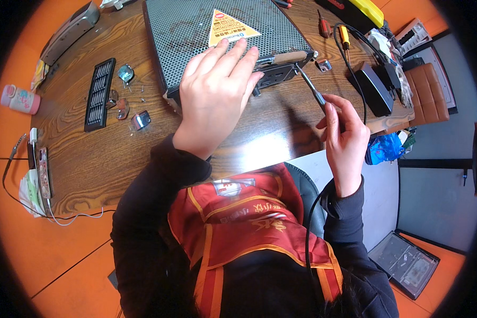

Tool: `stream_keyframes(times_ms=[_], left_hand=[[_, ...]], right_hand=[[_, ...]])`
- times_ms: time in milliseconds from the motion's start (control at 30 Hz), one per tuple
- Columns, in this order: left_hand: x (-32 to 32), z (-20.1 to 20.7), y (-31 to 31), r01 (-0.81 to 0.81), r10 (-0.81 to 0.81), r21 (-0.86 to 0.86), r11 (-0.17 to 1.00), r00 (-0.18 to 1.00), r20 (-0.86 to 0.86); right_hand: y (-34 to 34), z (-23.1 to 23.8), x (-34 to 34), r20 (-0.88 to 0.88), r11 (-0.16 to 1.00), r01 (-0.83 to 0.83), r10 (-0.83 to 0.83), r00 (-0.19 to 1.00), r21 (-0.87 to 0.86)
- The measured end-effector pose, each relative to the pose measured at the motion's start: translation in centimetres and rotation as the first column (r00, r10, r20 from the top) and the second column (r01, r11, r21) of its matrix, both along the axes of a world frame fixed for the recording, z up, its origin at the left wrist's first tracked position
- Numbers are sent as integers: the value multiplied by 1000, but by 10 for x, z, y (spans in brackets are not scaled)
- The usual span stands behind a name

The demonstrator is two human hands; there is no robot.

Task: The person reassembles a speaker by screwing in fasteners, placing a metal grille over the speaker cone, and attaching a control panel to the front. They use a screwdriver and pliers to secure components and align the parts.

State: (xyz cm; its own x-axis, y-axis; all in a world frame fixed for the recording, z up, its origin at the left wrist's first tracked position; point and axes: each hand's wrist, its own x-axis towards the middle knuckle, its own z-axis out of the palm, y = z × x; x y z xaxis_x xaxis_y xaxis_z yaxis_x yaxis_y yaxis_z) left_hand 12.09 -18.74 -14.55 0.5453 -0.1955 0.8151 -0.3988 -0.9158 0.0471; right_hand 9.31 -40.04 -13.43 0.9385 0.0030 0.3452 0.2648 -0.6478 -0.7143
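A large black box with a metal mesh face (pixel 183 37), like a speaker, lies on the wooden table. A yellow triangular sticker (pixel 228 29) is on its mesh. My left hand (pixel 213 98) rests palm down over the box's near edge, fingers stretched onto the mesh and sticker. In my right hand (pixel 347 132) is a thin screwdriver (pixel 311 86), slanting up to the left. Its tip meets the box's near side close to the right corner. That near side carries a dark panel (pixel 275 75) with slots, partly covered by my left hand.
Left of the box lie a bit set in a black case (pixel 99 93), small metallic corner pieces (pixel 141 120) and loose screws. To the right are a yellow-handled screwdriver (pixel 345 36), a black cable and a black box (pixel 372 89). A pink cup (pixel 20 99) stands far left.
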Motion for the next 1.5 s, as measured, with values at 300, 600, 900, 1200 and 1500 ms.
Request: stream_keyframes(times_ms=[300, 600, 900, 1200, 1500], left_hand=[[0, 0, 0, -8, 8, 4, 1000, 1000, 1], [0, 0, -1, -5, 5, 3, 1000, 1000, 5], [0, -1, 0, -4, 4, 3, 1000, 1000, 10], [0, 0, 0, -2, 2, 6, 1000, 1000, 8], [0, -1, 0, -5, 5, 7, 1000, 1000, 5]], right_hand=[[-6, -5, -5, 59, 1000, 9, -8, 998, -23], [-3, -7, -1, 94, 1000, 17, -18, 995, 7], [0, -10, 0, 101, 999, 20, -23, 995, 26], [0, -10, 3, 246, 996, 0, 23, 969, -91], [2, -8, 1, 309, 977, 22, 46, 950, -213]])
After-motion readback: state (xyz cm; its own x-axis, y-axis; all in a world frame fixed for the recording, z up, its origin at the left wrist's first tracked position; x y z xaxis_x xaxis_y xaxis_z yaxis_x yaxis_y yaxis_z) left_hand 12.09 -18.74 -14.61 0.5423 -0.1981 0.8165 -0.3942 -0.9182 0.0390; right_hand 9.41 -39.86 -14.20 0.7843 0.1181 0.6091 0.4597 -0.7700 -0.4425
